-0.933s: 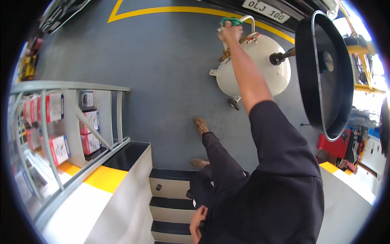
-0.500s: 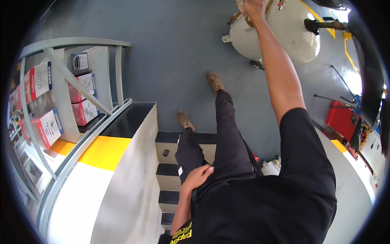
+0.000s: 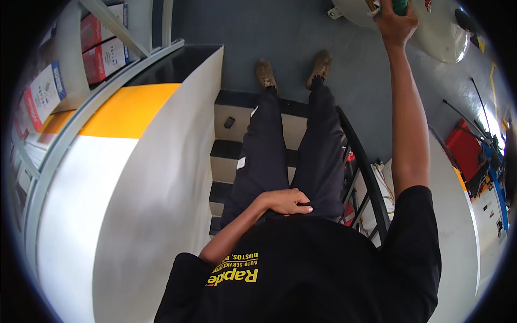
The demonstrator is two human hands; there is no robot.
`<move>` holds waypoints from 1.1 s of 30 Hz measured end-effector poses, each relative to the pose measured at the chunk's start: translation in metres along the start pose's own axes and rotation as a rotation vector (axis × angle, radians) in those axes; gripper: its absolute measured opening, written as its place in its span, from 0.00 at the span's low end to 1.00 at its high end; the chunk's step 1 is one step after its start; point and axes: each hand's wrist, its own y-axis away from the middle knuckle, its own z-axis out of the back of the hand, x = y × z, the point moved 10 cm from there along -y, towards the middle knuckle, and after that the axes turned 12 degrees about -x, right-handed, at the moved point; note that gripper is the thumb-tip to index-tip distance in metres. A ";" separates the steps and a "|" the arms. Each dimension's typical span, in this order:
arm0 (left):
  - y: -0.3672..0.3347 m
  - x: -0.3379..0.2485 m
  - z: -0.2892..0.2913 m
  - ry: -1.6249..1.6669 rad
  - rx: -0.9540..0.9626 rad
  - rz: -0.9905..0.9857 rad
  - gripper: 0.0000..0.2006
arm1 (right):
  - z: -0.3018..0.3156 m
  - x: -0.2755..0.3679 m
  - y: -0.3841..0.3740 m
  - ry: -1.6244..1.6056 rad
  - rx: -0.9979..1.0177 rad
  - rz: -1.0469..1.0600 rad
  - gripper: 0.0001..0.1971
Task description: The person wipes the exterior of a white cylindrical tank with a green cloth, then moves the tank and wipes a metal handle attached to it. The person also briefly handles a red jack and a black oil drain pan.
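Observation:
My right arm reaches far forward, and my right hand (image 3: 396,24) is closed around a green handle (image 3: 401,5) on top of a white round tank (image 3: 444,35) at the picture's upper edge. The tank stands on the grey floor (image 3: 355,86), just beyond my brown shoes (image 3: 293,72). With nothing in it, my left hand (image 3: 285,202) lies flat on my left thigh, fingers loosely together. My dark trousers and black shirt fill the lower middle.
Black-and-white steps (image 3: 229,153) lie under my legs, with a black metal railing (image 3: 361,167) on their right. A white and yellow wall (image 3: 129,161) rises at left, with shelves of boxes (image 3: 102,46) behind it. A red tool case (image 3: 466,148) sits at the right.
The view has tipped down and the tank has slid to the top edge. My right hand stays on the green handle. My left hand has come up onto my thigh.

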 end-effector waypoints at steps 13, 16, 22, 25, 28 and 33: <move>0.124 0.328 0.244 0.088 -1.777 0.192 0.11 | 0.059 0.039 0.150 -0.149 0.149 -0.253 0.13; 0.093 0.431 0.258 -0.453 -1.535 0.462 0.12 | 0.089 0.018 0.169 -0.255 0.135 -0.095 0.10; 0.037 0.564 0.253 -0.800 -1.327 0.542 0.17 | 0.142 0.021 0.226 -0.510 0.000 -0.209 0.16; 0.027 0.617 0.225 -0.718 -1.363 0.526 0.17 | 0.158 0.014 0.248 -0.460 -0.010 -0.148 0.19; 0.033 0.648 0.189 -0.831 -1.427 0.443 0.16 | 0.167 0.014 0.266 -0.433 -0.023 -0.106 0.21; 0.037 0.689 0.146 -0.689 -1.529 0.463 0.16 | 0.181 0.018 0.296 -0.404 -0.053 -0.015 0.25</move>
